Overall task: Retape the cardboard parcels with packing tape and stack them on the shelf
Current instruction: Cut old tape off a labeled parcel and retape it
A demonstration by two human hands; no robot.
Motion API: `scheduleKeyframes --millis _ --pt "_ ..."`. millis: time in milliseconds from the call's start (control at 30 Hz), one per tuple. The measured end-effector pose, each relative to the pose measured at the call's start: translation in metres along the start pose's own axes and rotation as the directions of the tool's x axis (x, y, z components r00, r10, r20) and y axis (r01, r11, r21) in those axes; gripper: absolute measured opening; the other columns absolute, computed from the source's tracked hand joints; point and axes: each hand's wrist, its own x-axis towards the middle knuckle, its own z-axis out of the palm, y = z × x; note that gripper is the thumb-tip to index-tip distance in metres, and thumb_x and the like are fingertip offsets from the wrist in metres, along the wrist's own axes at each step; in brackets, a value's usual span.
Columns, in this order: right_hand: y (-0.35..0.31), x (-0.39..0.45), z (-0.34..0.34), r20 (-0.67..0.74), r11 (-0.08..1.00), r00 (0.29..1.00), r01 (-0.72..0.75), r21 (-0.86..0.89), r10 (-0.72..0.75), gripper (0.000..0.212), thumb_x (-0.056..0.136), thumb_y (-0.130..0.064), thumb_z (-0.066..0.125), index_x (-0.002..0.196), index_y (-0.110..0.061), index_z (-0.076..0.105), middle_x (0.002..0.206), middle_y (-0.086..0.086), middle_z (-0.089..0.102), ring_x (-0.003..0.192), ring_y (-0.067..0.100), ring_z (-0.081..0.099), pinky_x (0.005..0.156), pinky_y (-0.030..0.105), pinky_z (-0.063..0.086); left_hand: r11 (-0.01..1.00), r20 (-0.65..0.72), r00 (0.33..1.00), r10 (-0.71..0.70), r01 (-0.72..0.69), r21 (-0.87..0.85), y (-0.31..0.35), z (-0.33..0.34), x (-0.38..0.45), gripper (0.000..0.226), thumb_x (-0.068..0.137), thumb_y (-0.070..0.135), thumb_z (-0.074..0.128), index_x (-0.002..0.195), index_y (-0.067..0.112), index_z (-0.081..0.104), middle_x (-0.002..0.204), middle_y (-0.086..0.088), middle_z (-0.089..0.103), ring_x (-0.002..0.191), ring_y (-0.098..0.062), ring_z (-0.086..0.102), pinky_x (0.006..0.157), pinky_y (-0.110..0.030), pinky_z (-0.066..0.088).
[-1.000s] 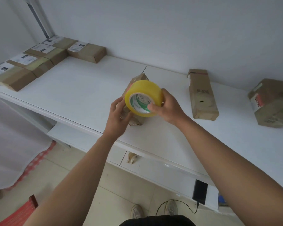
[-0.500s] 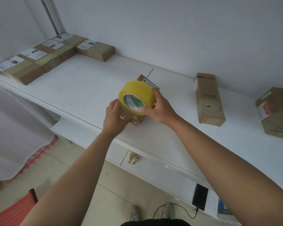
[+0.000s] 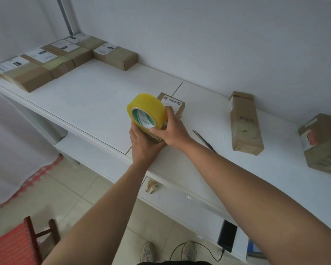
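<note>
From your head camera, much of the small parcel (image 3: 173, 106) you are working on is hidden: the tape roll (image 3: 146, 111) and both hands cover its near end, and only the far end with its white label shows; the label's print is too small to read. Your left hand (image 3: 143, 144) cups the parcel's near end from below and the left, fingers curled against the cardboard, though you cannot see exactly where the fingertips land. Your right hand (image 3: 171, 129) grips the roll, thumb on its near face by the green-and-white core, fingers wrapped over the rim. The roll is yellow-tinted clear tape, standing on edge over the parcel, which sits near the front edge of the white shelf (image 3: 96, 104). A thin blade-like tool (image 3: 203, 141) lies just beside your right wrist, partly covered by your forearm. A long upright-lying parcel (image 3: 244, 123) rests well apart to the right, and a squarer box (image 3: 323, 142) is cut off at the frame's right edge. A row of labelled parcels (image 3: 63, 58) lines the far left of the shelf. Compared with half a second ago, the roll has come lower toward the parcel's near end, your left hand has slid further under it, and the blade has come into sight.
</note>
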Motion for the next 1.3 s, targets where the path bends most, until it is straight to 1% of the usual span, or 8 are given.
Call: scheduleKeyframes --millis 200,333,667,833,1033,1133,1233,1300 --pt "0.014 -0.014 -0.006 -0.051 1.0 0.998 0.023 -0.019 -0.024 0.054 0.078 -0.038 0.078 0.114 -0.023 0.039 0.097 0.001 0.058 0.086 0.022 0.06 0.071 0.043 0.053 0.987 0.124 0.981 0.15 -0.156 0.046 -0.012 -0.008 -0.003 0.126 0.05 0.066 0.073 0.152 0.019 0.015 0.125 0.012 0.03 0.123 -0.008 0.034 0.098 -0.033 0.044" --pt "0.01 -0.023 0.006 -0.104 0.996 0.994 0.026 0.08 -0.017 0.067 0.08 -0.027 0.081 0.13 -0.014 0.037 0.11 0.0 0.055 0.098 0.021 0.059 0.077 0.041 0.054 0.986 0.131 0.98 0.152 -0.16 0.047 -0.015 -0.007 -0.002 0.128 0.051 0.063 0.075 0.153 0.016 0.014 0.13 0.01 0.03 0.129 -0.011 0.036 0.098 -0.032 0.046" --pt "0.013 -0.047 -0.017 -0.162 1.0 0.987 0.017 -0.016 -0.019 0.062 0.078 -0.023 0.079 0.125 -0.012 0.039 0.097 0.001 0.059 0.081 0.026 0.06 0.063 0.036 0.049 0.982 0.091 0.993 0.077 -0.091 0.167 -0.013 -0.004 -0.005 0.115 0.055 0.064 0.079 0.145 0.022 0.022 0.137 0.003 0.039 0.117 -0.02 0.052 0.078 -0.04 0.054" --pt "0.022 -0.062 -0.024 -0.135 0.985 0.99 -0.015 0.171 0.039 0.077 0.074 -0.03 0.08 0.136 -0.018 0.035 0.131 0.002 0.054 0.11 0.021 0.06 0.086 0.039 0.056 0.978 0.07 0.994 0.088 -0.099 0.185 -0.013 -0.002 -0.008 0.124 0.063 0.057 0.085 0.155 0.017 0.013 0.146 -0.003 0.035 0.127 -0.02 0.047 0.086 -0.041 0.054" --pt "0.03 -0.057 -0.007 -0.12 0.948 0.985 -0.083 0.308 0.126 0.086 0.066 -0.043 0.084 0.139 -0.025 0.04 0.137 0.0 0.055 0.124 0.018 0.056 0.1 0.045 0.051 0.983 0.062 0.995 0.078 -0.087 0.16 -0.013 -0.004 -0.008 0.12 0.062 0.053 0.088 0.154 0.02 0.017 0.144 -0.001 0.036 0.114 -0.009 0.048 0.081 -0.037 0.054" --pt "0.026 -0.054 -0.013 -0.135 0.967 0.984 -0.083 0.24 0.118 0.074 0.068 -0.04 0.08 0.131 -0.023 0.045 0.124 -0.002 0.062 0.111 0.014 0.062 0.091 0.039 0.054 0.985 0.041 0.997 0.07 -0.075 0.155 -0.013 -0.002 -0.01 0.119 0.062 0.053 0.086 0.153 0.021 0.018 0.145 0.001 0.034 0.124 -0.016 0.048 0.083 -0.039 0.054" --pt "0.021 -0.061 -0.026 -0.156 0.979 0.982 -0.074 0.191 0.105 0.053 0.069 -0.032 0.075 0.112 -0.026 0.044 0.089 -0.015 0.057 0.074 -0.008 0.056 0.062 0.014 0.045 0.992 -0.008 1.0 0.012 -0.011 0.129 -0.014 -0.003 -0.006 0.119 0.06 0.053 0.086 0.152 0.023 0.017 0.147 0.001 0.032 0.13 -0.018 0.043 0.089 -0.044 0.053" --pt "0.021 -0.071 -0.036 -0.169 0.983 0.978 -0.093 0.157 0.12 0.045 0.067 -0.031 0.069 0.103 -0.023 0.043 0.077 -0.013 0.052 0.062 -0.006 0.052 0.05 0.014 0.039 0.994 -0.049 0.999 -0.02 0.025 0.105 -0.015 -0.007 0.001 0.121 0.058 0.055 0.086 0.152 0.024 0.016 0.148 0.0 0.031 0.133 -0.019 0.041 0.097 -0.046 0.051"
